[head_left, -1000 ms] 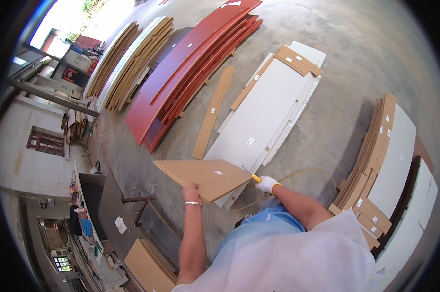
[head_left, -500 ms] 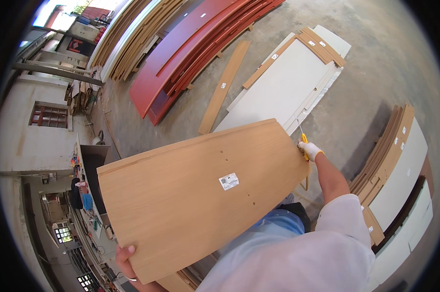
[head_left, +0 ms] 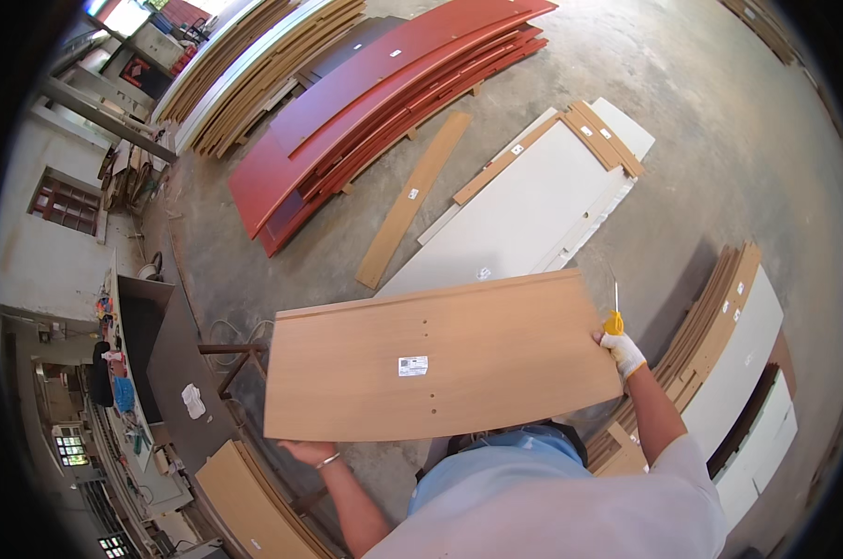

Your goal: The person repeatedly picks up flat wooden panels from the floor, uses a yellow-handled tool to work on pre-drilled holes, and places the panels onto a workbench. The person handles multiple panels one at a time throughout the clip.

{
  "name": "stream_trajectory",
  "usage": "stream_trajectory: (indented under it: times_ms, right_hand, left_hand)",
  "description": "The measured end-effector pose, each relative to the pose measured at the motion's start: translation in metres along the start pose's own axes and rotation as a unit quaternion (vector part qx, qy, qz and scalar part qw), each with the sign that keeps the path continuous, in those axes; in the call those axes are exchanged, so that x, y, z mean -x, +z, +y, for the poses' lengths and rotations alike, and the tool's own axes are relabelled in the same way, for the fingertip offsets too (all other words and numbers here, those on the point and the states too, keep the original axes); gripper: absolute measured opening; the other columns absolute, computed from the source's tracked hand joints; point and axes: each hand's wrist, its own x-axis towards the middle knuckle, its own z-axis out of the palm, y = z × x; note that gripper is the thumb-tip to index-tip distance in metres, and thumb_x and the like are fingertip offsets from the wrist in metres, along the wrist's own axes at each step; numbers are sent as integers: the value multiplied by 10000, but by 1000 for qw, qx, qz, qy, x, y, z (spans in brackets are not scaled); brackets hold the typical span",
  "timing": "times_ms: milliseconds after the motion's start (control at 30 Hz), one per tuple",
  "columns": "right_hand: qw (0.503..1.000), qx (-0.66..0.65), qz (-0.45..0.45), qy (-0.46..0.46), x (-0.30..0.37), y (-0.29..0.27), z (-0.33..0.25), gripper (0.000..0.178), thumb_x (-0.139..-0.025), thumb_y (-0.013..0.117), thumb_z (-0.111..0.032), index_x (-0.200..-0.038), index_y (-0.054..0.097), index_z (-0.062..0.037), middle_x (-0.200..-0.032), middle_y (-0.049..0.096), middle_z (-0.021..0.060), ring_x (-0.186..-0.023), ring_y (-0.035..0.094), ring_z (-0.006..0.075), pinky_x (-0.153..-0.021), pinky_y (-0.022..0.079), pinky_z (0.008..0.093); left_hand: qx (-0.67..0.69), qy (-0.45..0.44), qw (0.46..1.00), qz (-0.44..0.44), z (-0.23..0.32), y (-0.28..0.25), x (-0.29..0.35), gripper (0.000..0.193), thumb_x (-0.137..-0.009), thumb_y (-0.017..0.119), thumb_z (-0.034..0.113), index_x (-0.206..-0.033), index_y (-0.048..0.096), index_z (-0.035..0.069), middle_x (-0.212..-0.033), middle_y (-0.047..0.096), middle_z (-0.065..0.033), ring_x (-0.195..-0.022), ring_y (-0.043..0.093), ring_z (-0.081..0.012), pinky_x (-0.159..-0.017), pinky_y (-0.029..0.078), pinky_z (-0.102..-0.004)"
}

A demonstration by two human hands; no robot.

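A light wood-grain board [head_left: 505,349] is held up in front of me, its broad face towards me, with a white label [head_left: 413,366] and several small holes. My left hand [head_left: 307,451] is closed on its lower left edge; the board hides some of the fingers. At the opposite end my right hand [head_left: 624,354], in a white glove with fingertips bare, grips a yellow air blow gun [head_left: 614,322] with a thin metal nozzle pointing up. Its fingertips also meet the board's right edge.
Beyond the board, white panels [head_left: 524,200] lie on the floor beside a narrow wooden strip [head_left: 412,200]. Red panels [head_left: 366,102] are stacked farther back. More boards stand at right [head_left: 720,326] and lower left [head_left: 254,503]. A dark bench [head_left: 184,359] is on the left.
The board has swung level, and its left end has moved right and up. My left hand now holds it from below, and my right hand has shifted right and down with the blow gun.
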Motion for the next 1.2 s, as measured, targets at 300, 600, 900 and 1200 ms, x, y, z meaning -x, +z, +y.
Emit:
stream_trajectory:
  times_ms: [300,600,900,1200]
  right_hand:
    - [945,185,122,-241,120,207,-6,333,-734,584,32,-1056,542,-41,-869,582,6,-758,584,105,-709,484,236]
    - [783,509,142,-328,72,346,72,282,-758,656,-43,-1021,553,-40,-826,571,30,-738,534,138,-690,470,306]
    - [810,470,129,-326,89,375,60,250,-736,669,-76,-946,537,-48,-793,559,56,-707,541,175,-669,466,334]
    - [795,478,149,-343,91,398,47,238,-723,686,-130,-896,541,-52,-745,560,61,-671,550,194,-656,469,357]
  left_hand:
    - [-65,-390,900,181,-262,-138,-16,370,-936,496,251,-1228,559,31,-1209,621,-148,-1115,604,-335,-937,504,-523]
    - [-91,-570,807,123,-342,-148,21,293,-969,572,318,-1165,580,101,-1056,679,-82,-889,685,-260,-715,585,-471]
    - [-208,-648,731,49,-300,-98,29,322,-989,503,438,-1045,612,140,-969,692,-54,-797,678,-234,-624,563,-422]
    - [-284,-671,679,-95,-272,-82,23,394,-984,455,524,-888,615,176,-777,642,-29,-651,609,-187,-525,447,-345]
